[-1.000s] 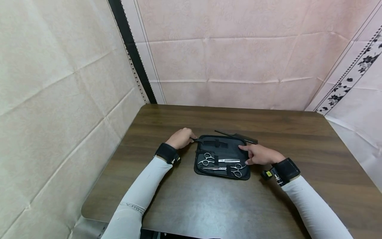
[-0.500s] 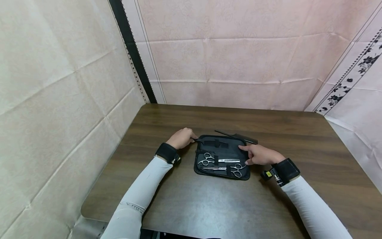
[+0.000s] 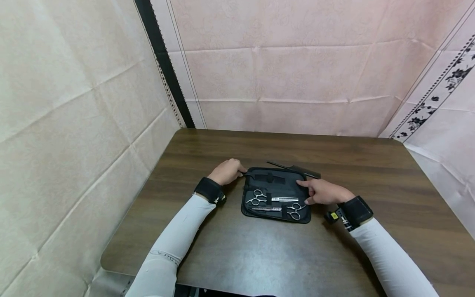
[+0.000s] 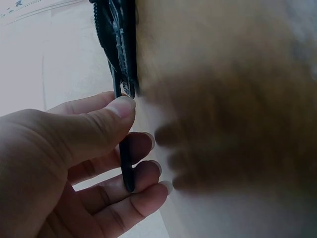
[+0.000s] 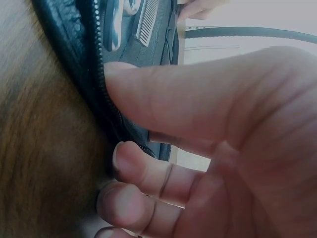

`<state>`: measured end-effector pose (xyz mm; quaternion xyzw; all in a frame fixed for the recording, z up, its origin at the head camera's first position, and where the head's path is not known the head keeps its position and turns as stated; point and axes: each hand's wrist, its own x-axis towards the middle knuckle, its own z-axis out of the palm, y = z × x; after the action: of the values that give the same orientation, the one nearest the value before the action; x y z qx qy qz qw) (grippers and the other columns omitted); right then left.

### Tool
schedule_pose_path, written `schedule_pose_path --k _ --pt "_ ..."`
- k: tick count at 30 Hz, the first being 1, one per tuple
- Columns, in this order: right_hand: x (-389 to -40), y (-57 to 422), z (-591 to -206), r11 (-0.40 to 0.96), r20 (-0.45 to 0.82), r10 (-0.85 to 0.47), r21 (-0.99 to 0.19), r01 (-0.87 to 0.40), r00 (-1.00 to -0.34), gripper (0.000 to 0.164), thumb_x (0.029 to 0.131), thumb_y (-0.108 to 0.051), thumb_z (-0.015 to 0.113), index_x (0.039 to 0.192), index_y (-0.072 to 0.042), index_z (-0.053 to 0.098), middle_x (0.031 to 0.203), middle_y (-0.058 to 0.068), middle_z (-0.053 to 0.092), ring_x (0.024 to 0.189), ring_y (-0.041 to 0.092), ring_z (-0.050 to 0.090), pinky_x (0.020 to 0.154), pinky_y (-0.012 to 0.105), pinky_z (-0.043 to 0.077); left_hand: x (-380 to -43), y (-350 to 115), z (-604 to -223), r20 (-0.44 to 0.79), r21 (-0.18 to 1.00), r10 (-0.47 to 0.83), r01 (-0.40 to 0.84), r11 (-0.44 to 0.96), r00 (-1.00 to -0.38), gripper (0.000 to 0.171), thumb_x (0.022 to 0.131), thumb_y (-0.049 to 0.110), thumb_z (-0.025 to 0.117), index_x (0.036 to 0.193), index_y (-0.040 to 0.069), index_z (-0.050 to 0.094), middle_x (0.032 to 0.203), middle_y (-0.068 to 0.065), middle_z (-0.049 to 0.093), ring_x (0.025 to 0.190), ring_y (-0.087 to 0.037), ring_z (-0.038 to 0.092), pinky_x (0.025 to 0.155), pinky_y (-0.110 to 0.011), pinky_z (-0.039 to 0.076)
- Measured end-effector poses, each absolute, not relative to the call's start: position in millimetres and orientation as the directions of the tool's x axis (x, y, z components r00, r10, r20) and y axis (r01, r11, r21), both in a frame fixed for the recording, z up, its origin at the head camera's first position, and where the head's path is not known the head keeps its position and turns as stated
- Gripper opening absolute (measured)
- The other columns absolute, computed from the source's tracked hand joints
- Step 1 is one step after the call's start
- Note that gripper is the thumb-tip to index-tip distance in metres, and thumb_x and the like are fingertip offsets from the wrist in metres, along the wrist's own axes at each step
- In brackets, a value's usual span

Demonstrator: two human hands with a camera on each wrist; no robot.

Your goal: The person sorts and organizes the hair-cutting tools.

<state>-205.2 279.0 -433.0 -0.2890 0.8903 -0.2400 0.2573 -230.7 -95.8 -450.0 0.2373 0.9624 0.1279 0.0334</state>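
A black zippered case lies unfolded on the table. In its near half, thinning scissors and a second pair of scissors sit under elastic loops. My left hand is at the far left corner, pinching a thin black rod with a rounded end between thumb and fingers. The rod's other end runs to the case, where its shape is hard to make out. My right hand holds the case's right edge, its thumb over the zipper and its index finger extended along the far half.
A black comb lies behind the case, close to its far right edge. The wooden table extends around everything, with cloth-covered walls at the back and left.
My left hand has shifted very slightly right toward the case with the black rod. The right hand, the case and the comb stay where they were.
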Motion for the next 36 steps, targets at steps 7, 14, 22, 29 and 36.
schedule_pose_path --k 7,14,22,29,36 --pt "-205.8 279.2 -433.1 0.714 -0.31 -0.642 -0.574 -0.4 -0.701 0.075 0.093 -0.009 0.076 0.158 0.0 0.039 0.07 -0.001 0.045 0.061 0.015 0.043 0.058 0.026 0.036 -230.8 -95.0 -449.2 0.002 0.259 0.467 0.452 0.854 -0.884 0.029 0.098 0.004 0.07 0.125 0.012 0.076 0.127 -0.004 0.075 0.12 -0.02 0.069 0.101 -0.034 0.056" --pt "-205.9 278.6 -433.4 0.712 -0.311 -0.645 -0.578 -0.4 -0.698 0.076 0.092 -0.01 0.076 0.158 0.001 0.039 0.07 -0.002 0.044 0.061 0.014 0.042 0.058 0.026 0.036 -229.8 -93.9 -448.7 0.005 0.246 0.47 0.457 0.855 -0.882 0.03 0.098 0.005 0.07 0.126 0.013 0.076 0.127 -0.004 0.075 0.121 -0.02 0.069 0.101 -0.034 0.056" --pt "-205.1 278.9 -432.9 0.707 -0.308 -0.648 -0.584 -0.4 -0.696 0.076 0.092 -0.01 0.076 0.157 0.002 0.039 0.07 -0.002 0.043 0.06 0.013 0.042 0.058 0.026 0.036 -229.1 -91.5 -448.5 0.002 0.236 0.477 0.464 0.854 -0.879 0.03 0.098 0.006 0.07 0.127 0.013 0.075 0.127 -0.003 0.075 0.12 -0.02 0.069 0.1 -0.033 0.056" --pt "-205.9 279.9 -433.9 0.706 -0.311 -0.649 -0.585 -0.398 -0.695 0.076 0.092 -0.01 0.076 0.157 0.002 0.039 0.07 -0.002 0.041 0.06 0.014 0.041 0.057 0.026 0.035 -228.3 -89.0 -449.9 0.005 0.242 0.472 0.459 0.855 -0.881 0.03 0.098 0.006 0.07 0.127 0.014 0.075 0.128 -0.003 0.074 0.121 -0.02 0.068 0.1 -0.034 0.056" --pt "-206.3 279.4 -433.7 0.712 -0.316 -0.645 -0.581 -0.395 -0.696 0.076 0.092 -0.01 0.076 0.158 0.001 0.039 0.07 -0.002 0.043 0.06 0.014 0.042 0.058 0.026 0.036 -227.4 -85.5 -450.9 0.015 0.234 0.463 0.453 0.86 -0.886 0.03 0.098 0.006 0.071 0.126 0.013 0.075 0.126 -0.004 0.074 0.119 -0.021 0.069 0.099 -0.033 0.056"
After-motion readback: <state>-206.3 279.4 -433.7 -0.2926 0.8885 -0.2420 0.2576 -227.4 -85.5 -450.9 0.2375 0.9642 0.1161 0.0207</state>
